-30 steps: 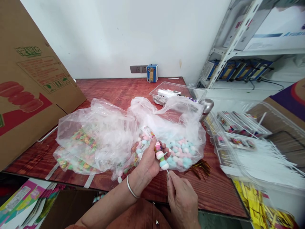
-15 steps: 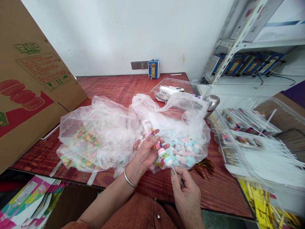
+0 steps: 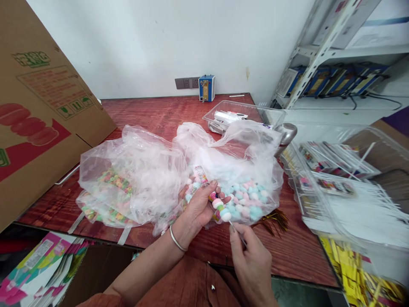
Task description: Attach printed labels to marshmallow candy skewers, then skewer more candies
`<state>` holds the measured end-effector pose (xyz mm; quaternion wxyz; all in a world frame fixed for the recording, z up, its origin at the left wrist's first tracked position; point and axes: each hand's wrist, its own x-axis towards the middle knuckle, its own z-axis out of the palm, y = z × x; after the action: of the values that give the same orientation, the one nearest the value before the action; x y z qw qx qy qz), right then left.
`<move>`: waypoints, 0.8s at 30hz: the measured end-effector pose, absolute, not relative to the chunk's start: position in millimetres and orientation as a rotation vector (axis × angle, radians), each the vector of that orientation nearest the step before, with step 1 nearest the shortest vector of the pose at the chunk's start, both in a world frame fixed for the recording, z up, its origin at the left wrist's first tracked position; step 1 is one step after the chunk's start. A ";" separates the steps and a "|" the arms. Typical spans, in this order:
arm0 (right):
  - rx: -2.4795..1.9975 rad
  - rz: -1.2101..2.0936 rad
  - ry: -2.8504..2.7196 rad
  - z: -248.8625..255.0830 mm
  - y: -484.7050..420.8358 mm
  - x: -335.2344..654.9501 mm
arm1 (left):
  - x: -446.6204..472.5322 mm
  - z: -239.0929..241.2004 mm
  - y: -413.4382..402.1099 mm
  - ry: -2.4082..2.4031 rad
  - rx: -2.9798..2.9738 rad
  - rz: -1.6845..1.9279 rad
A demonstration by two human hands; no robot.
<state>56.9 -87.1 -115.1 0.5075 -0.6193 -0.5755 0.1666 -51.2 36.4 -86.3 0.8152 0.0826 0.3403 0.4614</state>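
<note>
My left hand (image 3: 204,204) is closed around a small printed clear wrapper (image 3: 200,174), whose top pokes out beyond the fingers. A marshmallow skewer (image 3: 221,208) in pink, white, green and blue lies across the left fingers, its upper end hidden by the hand. My right hand (image 3: 251,256) pinches the skewer's thin stick just below the lowest white piece. Whether the top pieces sit inside the wrapper I cannot tell. Behind the hands lies a clear bag (image 3: 265,170) of pastel marshmallows (image 3: 247,198). To the left is another bag (image 3: 153,170) holding colourful ring-shaped pieces (image 3: 116,181).
A large carton (image 3: 41,106) stands left on the red-brown table (image 3: 140,113). Behind the bags are a clear tray (image 3: 271,113) and a metal cup (image 3: 286,133). On the right, a plastic bin (image 3: 306,213) holds white sticks (image 3: 367,213). Gold twist ties (image 3: 275,219) lie near the table's right side.
The wrapper's top has dropped slightly toward the left hand, and the left fingers sit closer around it. The right hand keeps its pinch on the stick, and the view has shifted a little.
</note>
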 end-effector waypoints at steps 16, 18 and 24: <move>-0.981 1.683 -0.353 -108.9 -90.0 38.6 | -48.7 -90.4 34.9 0.774 0.162 0.912; -0.975 1.682 -0.353 -109.5 -90.7 38.2 | -48.5 -93.6 35.9 0.840 0.142 0.929; -0.927 1.706 -0.319 -108.8 -90.9 40.1 | -55.0 -100.5 35.6 0.718 0.174 0.983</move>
<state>40.1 -90.9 -108.8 0.5539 -0.3921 -0.1350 0.7220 -55.0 35.6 -100.5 0.8169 0.0817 0.3366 0.4611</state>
